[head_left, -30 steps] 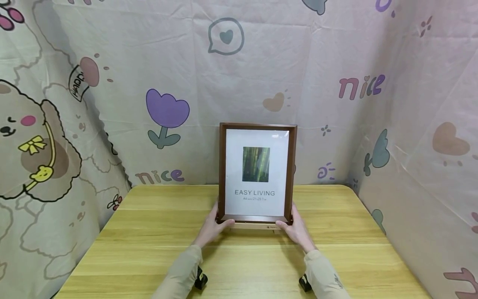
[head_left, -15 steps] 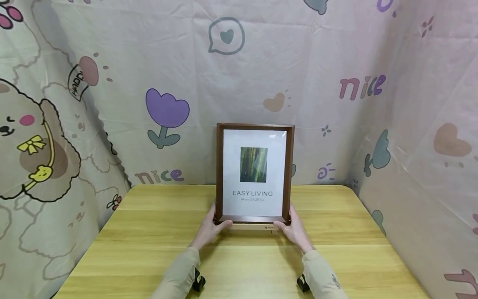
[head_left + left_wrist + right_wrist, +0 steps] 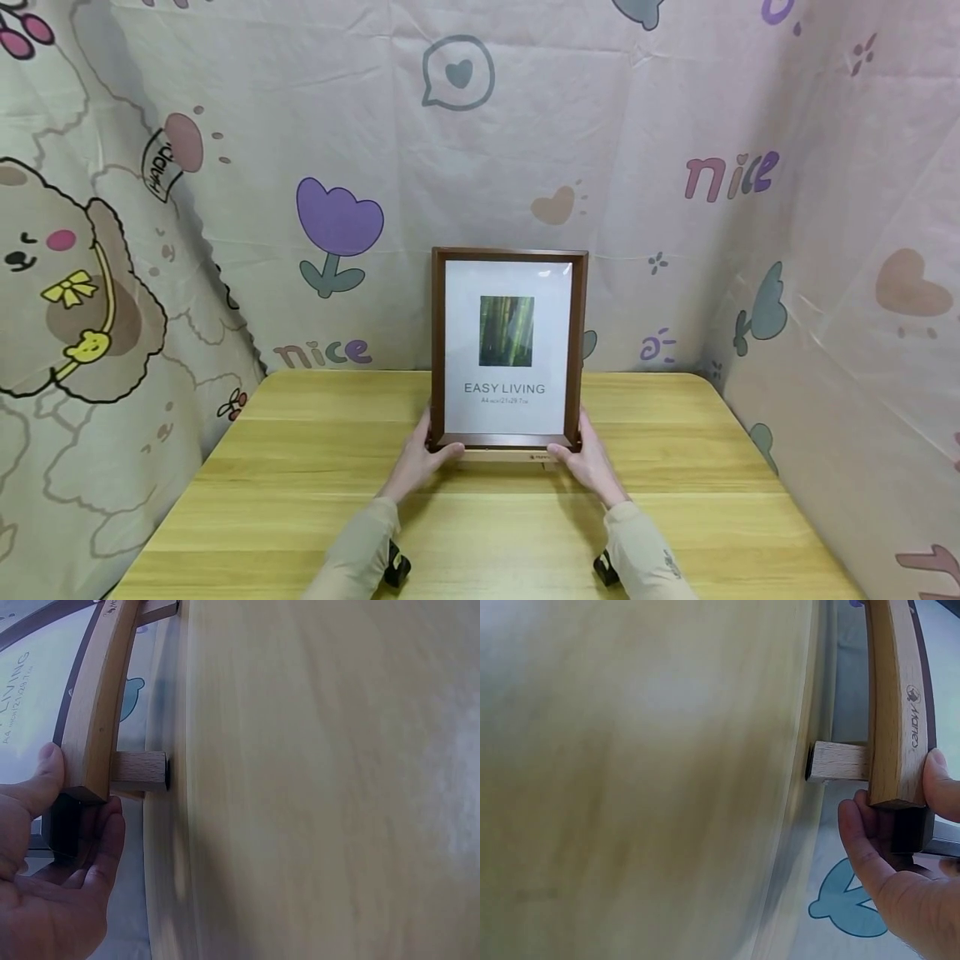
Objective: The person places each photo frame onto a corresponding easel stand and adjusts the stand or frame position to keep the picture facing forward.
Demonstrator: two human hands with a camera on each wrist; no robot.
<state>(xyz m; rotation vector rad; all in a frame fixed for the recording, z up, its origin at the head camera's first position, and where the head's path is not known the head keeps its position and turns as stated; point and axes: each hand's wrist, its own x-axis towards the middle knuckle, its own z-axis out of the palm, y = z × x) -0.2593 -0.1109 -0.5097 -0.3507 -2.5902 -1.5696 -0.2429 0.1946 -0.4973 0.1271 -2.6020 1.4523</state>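
Note:
A brown picture frame point(image 3: 506, 333) stands nearly upright, slightly leaning back, near the far middle of the wooden table in the head view. Its white insert reads EASY LIVING around a small bamboo photo. Under its lower edge runs the light wooden bar point(image 3: 498, 456) of a stand; short legs point(image 3: 141, 771) show in both wrist views. My left hand point(image 3: 416, 460) grips the lower left corner, thumb in front on the bar and fingers behind. On the lower right corner, my right hand point(image 3: 590, 463) holds likewise. Most of the stand is hidden behind the frame.
A printed cloth point(image 3: 480, 167) hangs behind the wooden table point(image 3: 300, 467) and along both sides. Black wrist straps point(image 3: 396, 565) with devices sit at both sleeves. The table's far edge lies just behind the frame.
The frame, with both hands still gripping its lower corners, has shifted slightly to the left. The hold looks the same.

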